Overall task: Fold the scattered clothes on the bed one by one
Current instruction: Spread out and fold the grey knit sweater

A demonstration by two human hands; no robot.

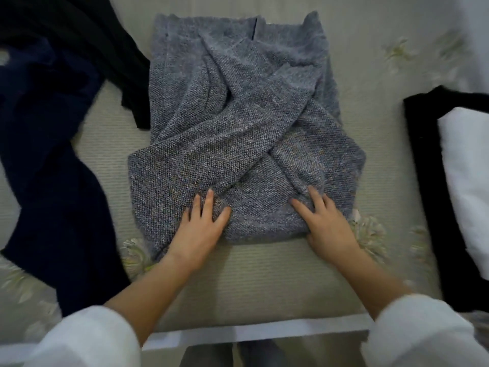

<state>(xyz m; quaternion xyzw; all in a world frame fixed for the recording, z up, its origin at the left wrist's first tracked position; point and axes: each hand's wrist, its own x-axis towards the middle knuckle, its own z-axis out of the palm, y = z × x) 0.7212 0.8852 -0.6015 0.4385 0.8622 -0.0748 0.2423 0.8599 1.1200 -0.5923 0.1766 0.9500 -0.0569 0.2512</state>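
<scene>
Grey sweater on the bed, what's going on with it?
A person is folding the grey sweater on the bed. Its sleeves are already crossed over its body. The left grip and right grip rest flat on its near edge, fingers straight. Dark clothes lie unfolded at the left; a black piece and a white one lie at the right.

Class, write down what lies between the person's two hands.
The head view shows the near end of the grey-blue knitted sweater filling the stretch between the left hand and the right hand; both rest on it.
</scene>
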